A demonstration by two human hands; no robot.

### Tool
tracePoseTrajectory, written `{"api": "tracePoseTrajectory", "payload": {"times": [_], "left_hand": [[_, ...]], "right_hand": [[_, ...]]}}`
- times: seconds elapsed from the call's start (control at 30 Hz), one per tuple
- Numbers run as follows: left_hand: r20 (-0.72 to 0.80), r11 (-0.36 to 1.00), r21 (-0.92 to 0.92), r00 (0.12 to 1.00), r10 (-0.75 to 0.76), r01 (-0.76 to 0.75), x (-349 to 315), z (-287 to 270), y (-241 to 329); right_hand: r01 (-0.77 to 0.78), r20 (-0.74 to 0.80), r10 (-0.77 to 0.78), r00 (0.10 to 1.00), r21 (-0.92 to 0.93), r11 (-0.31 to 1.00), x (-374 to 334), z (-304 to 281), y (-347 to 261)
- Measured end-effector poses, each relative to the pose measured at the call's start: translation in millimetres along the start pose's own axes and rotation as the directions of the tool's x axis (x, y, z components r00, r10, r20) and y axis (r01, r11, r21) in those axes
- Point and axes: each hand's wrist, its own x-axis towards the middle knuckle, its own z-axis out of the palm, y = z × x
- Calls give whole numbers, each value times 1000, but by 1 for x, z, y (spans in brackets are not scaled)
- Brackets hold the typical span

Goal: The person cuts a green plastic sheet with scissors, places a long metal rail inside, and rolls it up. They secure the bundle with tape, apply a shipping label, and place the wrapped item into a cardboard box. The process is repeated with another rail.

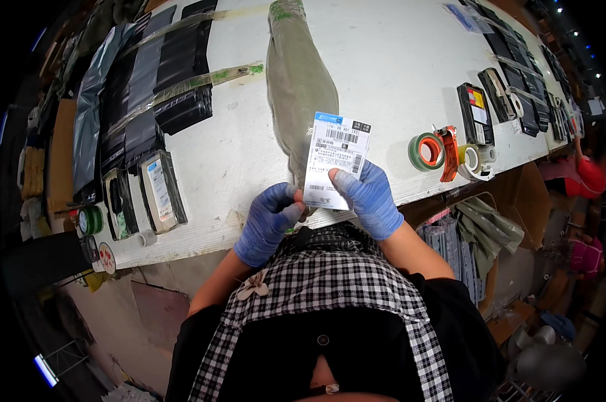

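My right hand (pixel 373 201), in a blue glove with bare fingertips, pinches a white shipping label (pixel 336 157) with a blue corner, its thumb on the printed front. My left hand (pixel 271 220), gloved the same way, is closed with thumb and fingers together at the label's lower left edge. Whether it grips the label or the bag end behind, I cannot tell. Beneath the label a long, tapered olive-green plastic-wrapped package (pixel 296 80) lies on the white table (pixel 236 154), reaching away from me. The label hides part of its near end.
Taped bundles of black and grey mailing bags (pixel 182 53) lie at the left, near label packs (pixel 159 191) and green tape (pixel 90 220). At the right stand an orange tape dispenser (pixel 448 154), tape rolls (pixel 476 161) and more bag bundles (pixel 517 67). An open cardboard box (pixel 517 194) sits below the table edge.
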Motion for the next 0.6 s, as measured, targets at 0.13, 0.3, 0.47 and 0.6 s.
{"api": "tracePoseTrajectory", "payload": {"times": [0.13, 0.3, 0.47, 0.6], "left_hand": [[44, 1000, 10, 999, 25, -26, -4, -2, -2], [96, 999, -21, 994, 49, -47, -12, -1, -1], [129, 993, -57, 986, 108, -101, -13, -5, -9], [136, 991, -67, 983, 122, -114, -16, -5, -8]], "right_hand": [[-97, 22, 95, 995, 73, 993, -1, 1, 6], [-188, 61, 180, 982, 199, 962, -4, 7, 17], [-134, 20, 133, 991, 97, 986, -10, 13, 11], [-100, 26, 98, 995, 88, 991, -12, 14, 9]]}}
